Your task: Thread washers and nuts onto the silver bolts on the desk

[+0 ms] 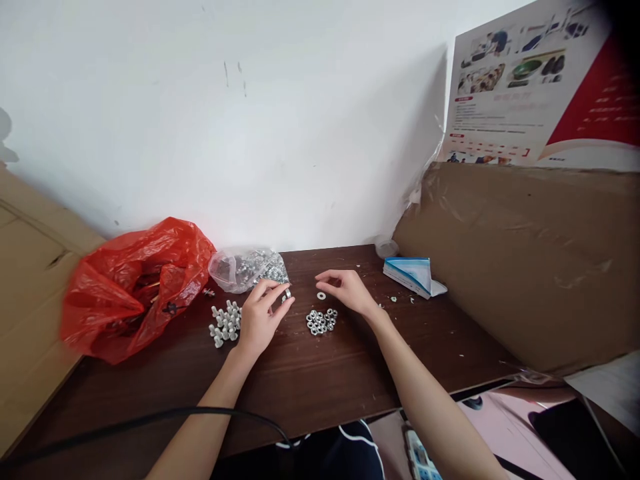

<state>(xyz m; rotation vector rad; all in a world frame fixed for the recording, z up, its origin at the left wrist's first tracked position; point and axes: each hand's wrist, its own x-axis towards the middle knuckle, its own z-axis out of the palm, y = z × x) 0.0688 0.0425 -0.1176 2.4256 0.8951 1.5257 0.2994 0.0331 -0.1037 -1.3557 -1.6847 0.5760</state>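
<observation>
My left hand rests on the dark wooden table with its fingertips pinched round a small metal piece, perhaps a washer or nut. To its left stands a cluster of several upright bolts. My right hand hovers with its fingers curled just right of a single washer lying flat on the table; nothing shows in it. A small heap of several nuts lies between my two hands, nearer to me.
A red plastic bag lies at the left, a clear bag of hardware behind my left hand. A blue and white packet sits at the right by a cardboard wall. A black cable crosses the near edge.
</observation>
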